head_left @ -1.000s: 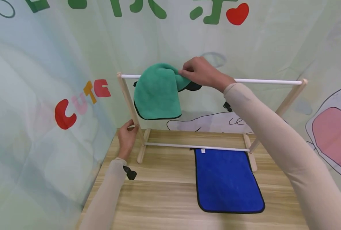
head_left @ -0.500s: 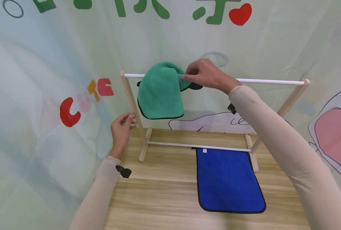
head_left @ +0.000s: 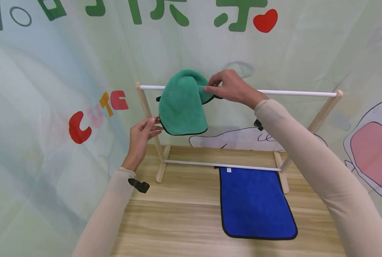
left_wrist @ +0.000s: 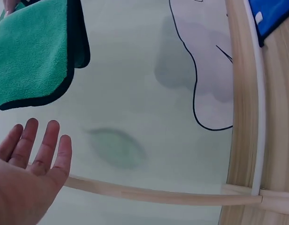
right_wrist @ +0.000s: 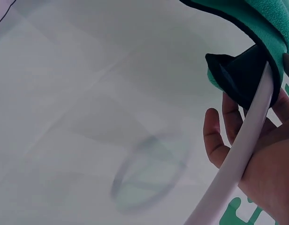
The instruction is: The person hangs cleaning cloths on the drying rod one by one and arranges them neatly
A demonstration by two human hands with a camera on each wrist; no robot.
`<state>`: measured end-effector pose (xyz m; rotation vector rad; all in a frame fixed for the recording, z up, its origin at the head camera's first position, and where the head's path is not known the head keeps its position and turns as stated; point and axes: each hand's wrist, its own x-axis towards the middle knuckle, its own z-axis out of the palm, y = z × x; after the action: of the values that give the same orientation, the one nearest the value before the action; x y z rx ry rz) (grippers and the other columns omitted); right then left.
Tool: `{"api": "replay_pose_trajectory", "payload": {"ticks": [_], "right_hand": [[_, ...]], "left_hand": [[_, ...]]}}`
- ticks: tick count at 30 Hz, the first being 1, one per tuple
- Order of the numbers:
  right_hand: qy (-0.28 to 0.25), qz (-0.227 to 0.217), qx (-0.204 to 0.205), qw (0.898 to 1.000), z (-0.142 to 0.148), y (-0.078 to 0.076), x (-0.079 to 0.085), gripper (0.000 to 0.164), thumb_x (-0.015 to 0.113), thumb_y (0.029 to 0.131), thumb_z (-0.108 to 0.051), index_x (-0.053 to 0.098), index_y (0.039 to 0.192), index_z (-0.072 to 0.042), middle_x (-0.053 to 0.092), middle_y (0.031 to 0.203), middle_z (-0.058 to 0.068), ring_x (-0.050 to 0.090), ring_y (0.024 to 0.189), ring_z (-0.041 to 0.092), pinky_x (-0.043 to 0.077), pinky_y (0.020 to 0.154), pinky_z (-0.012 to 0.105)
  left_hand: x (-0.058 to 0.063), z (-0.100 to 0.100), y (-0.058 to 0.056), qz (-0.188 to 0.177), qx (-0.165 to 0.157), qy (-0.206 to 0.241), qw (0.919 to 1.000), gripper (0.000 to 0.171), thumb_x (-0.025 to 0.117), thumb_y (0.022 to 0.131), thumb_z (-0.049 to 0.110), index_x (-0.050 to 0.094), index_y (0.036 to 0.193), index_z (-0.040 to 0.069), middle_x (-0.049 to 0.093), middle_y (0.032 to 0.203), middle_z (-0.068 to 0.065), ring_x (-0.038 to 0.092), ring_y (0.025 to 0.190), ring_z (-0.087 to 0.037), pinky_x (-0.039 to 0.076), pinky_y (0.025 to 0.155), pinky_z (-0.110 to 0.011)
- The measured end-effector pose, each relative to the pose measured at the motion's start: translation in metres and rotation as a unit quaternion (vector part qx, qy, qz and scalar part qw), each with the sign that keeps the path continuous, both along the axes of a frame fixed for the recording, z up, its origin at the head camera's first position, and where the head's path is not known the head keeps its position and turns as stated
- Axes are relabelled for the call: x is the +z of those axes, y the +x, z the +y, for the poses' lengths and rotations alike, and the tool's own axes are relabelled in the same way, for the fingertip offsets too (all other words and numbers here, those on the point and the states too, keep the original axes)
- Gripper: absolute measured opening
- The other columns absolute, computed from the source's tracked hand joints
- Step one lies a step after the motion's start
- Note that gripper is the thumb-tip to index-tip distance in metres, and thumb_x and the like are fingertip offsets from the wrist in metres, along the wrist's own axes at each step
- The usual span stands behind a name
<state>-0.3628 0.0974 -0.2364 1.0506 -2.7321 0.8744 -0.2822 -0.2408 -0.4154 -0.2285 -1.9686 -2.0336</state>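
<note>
A green towel with black edging lies draped over the rack's white top rail, toward its left end. My right hand pinches the towel's right part at the rail, thumb on the green face; in the right wrist view the rail passes between the cloth and the hand. My left hand is by the rack's left post, fingers extended to the towel's lower left edge. In the left wrist view, that hand has its fingers spread below the towel's corner.
A blue towel with black edging lies flat on the wooden table, its back edge at the lower rail. Wooden posts and feet carry the rack. A printed curtain hangs behind and at the left.
My left hand has let go of the left post and risen to the green towel's lower left edge. The towel has shifted slightly right, while my right hand keeps its pinch.
</note>
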Motion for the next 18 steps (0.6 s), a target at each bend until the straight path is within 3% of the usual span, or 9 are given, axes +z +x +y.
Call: {"api": "replay_pose_trajectory", "payload": {"ticks": [10, 15, 18], "right_hand": [[-0.003, 0.0, 0.003, 1.0, -0.006, -0.003, -0.003, 0.029, 0.07, 0.109, -0.031, 0.084, 0.108, -0.006, 0.079, 0.099, 0.008, 0.065, 0.098, 0.021, 0.053, 0.083, 0.037], [-0.016, 0.001, -0.017, 1.0, -0.008, -0.002, -0.005, 0.033, 0.073, 0.109, -0.03, 0.078, 0.123, -0.001, 0.08, 0.112, 0.012, 0.07, 0.106, 0.023, 0.057, 0.095, 0.04], [-0.024, 0.016, -0.032, 0.999, -0.007, 0.0, -0.007, 0.033, 0.075, 0.107, -0.03, 0.073, 0.122, 0.0, 0.078, 0.113, 0.012, 0.071, 0.109, 0.024, 0.057, 0.098, 0.041]], "left_hand": [[0.018, 0.002, -0.01, -0.063, -0.06, 0.087, 0.9924, 0.018, 0.071, 0.111, 0.026, 0.082, 0.11, 0.012, 0.079, 0.101, -0.001, 0.077, 0.094, -0.015, 0.066, 0.089, -0.032], [0.032, 0.005, -0.008, -0.05, -0.079, 0.139, 0.9859, 0.012, 0.07, 0.11, 0.013, 0.081, 0.108, 0.01, 0.079, 0.098, -0.001, 0.075, 0.091, -0.014, 0.065, 0.083, -0.029], [0.045, 0.01, -0.007, -0.031, -0.073, 0.158, 0.9842, 0.008, 0.071, 0.109, 0.009, 0.079, 0.11, 0.007, 0.078, 0.101, -0.002, 0.074, 0.09, -0.015, 0.064, 0.08, -0.028]]}}
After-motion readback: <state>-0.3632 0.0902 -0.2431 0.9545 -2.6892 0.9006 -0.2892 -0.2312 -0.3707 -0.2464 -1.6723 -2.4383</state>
